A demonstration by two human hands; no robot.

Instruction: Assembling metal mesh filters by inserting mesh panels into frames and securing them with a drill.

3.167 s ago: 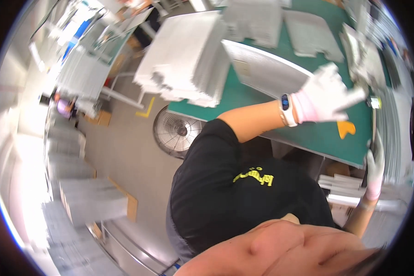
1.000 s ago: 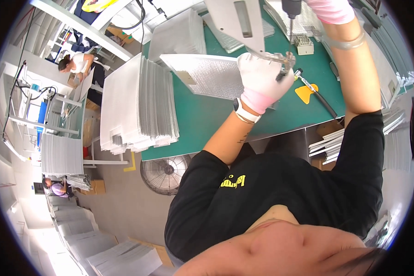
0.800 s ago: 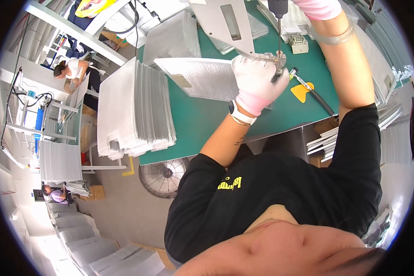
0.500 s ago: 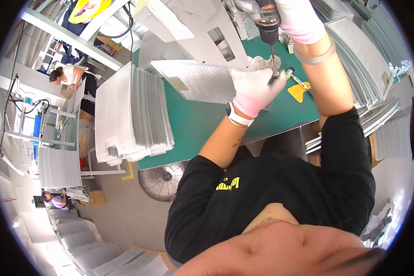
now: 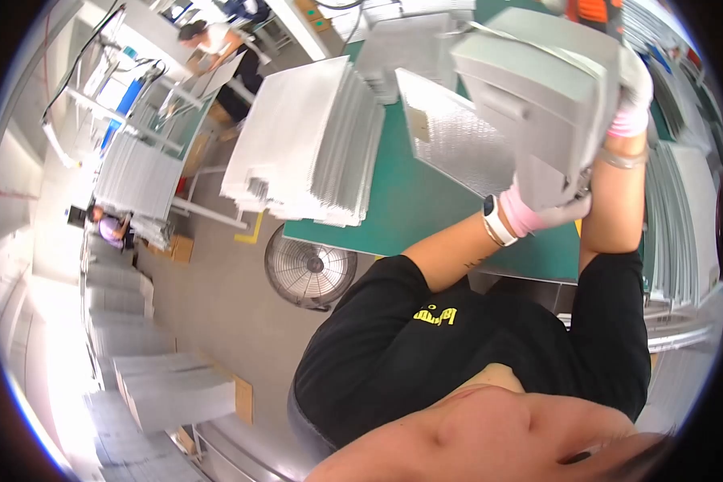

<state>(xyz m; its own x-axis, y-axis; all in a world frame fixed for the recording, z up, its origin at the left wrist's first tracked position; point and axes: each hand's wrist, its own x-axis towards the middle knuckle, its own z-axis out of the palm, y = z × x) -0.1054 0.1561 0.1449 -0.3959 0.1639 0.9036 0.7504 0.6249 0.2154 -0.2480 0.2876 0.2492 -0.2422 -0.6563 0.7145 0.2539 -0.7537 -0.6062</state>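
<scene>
Grey-white plastic housing [image 5: 530, 88] in the upper right of the frame, broad end uppermost and narrow end downward, above a green work table [image 5: 394, 213]. At the narrow end, white-gloved left hand [image 5: 560, 215] with pink cuff, clamped on the housing from below; fingers partly hidden behind it. White wristband [image 5: 498, 221] with dark display on the same forearm. Along the housing's right edge, white-gloved right hand [image 5: 636, 87], nearest to an orange-and-black power tool [image 5: 594, 11] cut off by the upper rim; cannot tell whether closed on the tool or merely beside it. Pale bracelet [image 5: 623, 159] below the right cuff.

Left of the housing, on the table, tilted silver panel [image 5: 456, 136] with a textured face, partly covered by the housing. Farther left, tall stack of pale sheets [image 5: 297, 132] with notched lower edges. Behind the panel, smaller grey stack [image 5: 410, 52]. Near the centre of the frame, round floor fan [image 5: 313, 265] below the table edge. Upper left, co-worker in a white top [image 5: 221, 40], bent over another table. Right rim, upright grey panels [image 5: 683, 225].
</scene>
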